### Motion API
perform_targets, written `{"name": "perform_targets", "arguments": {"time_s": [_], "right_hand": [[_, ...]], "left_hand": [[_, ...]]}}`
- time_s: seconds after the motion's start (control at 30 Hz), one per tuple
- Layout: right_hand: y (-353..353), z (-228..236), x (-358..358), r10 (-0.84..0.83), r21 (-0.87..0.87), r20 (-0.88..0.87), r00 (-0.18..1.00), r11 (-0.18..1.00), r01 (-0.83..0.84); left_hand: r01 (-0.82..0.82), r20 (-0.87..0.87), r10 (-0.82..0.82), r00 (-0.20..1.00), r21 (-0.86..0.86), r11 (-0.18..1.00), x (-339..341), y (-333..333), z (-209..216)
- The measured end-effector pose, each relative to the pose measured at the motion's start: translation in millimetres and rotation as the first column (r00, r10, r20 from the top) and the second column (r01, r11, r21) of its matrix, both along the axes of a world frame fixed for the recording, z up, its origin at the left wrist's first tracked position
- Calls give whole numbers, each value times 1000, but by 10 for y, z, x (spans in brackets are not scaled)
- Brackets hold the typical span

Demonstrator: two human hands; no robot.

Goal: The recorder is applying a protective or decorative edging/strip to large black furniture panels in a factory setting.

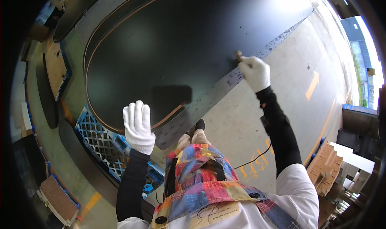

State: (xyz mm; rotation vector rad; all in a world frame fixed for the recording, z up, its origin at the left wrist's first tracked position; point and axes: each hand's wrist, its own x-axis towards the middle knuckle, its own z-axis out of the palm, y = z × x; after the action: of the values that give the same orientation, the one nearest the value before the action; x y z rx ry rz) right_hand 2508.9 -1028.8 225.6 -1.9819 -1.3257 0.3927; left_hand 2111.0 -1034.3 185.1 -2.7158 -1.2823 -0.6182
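Observation:
A large black panel (pixel 161 52) with a rounded end and a thin brown edge spreads out before me. My left hand (pixel 138 126), in a white glove, lies over the panel's near edge with its fingers stretched out. Farther off to the right, my right hand (pixel 255 72), gloved in white too, is closed around a small brown tool (pixel 239 55) at the panel's right side. Most of that tool is hidden by the fist, so its kind does not show. A speckled grey strip (pixel 217 88) runs along the panel's straight right side.
A blue plastic pallet (pixel 94 130) is below the panel's left end. Dark curved panels (pixel 78 148) stand along the left. A stack of brown boards (pixel 325 168) sits at the right. A black cable (pixel 257 156) hangs by my right arm, above the concrete floor (pixel 297 80) with orange markings.

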Motion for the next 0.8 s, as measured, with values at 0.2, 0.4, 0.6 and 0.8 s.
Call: {"name": "perform_targets", "arguments": {"time_s": [0.2,0.4,0.6,0.8], "right_hand": [[-93,37,-640,305,-20,35,952,952,-304],[208,-70,869,-30,44,-18,999,999,31],[189,-13,595,267,134,103,958,951,-280],[326,83,1101,105,-26,-115,988,994,-109]], "left_hand": [[-9,-84,8,996,-4,1000,-121,-27,12],[-48,-134,43,990,-40,998,-82,-53,65],[-20,-142,19,990,-6,1000,-80,-44,62],[-35,-170,37,985,14,999,-110,-89,136]]}}
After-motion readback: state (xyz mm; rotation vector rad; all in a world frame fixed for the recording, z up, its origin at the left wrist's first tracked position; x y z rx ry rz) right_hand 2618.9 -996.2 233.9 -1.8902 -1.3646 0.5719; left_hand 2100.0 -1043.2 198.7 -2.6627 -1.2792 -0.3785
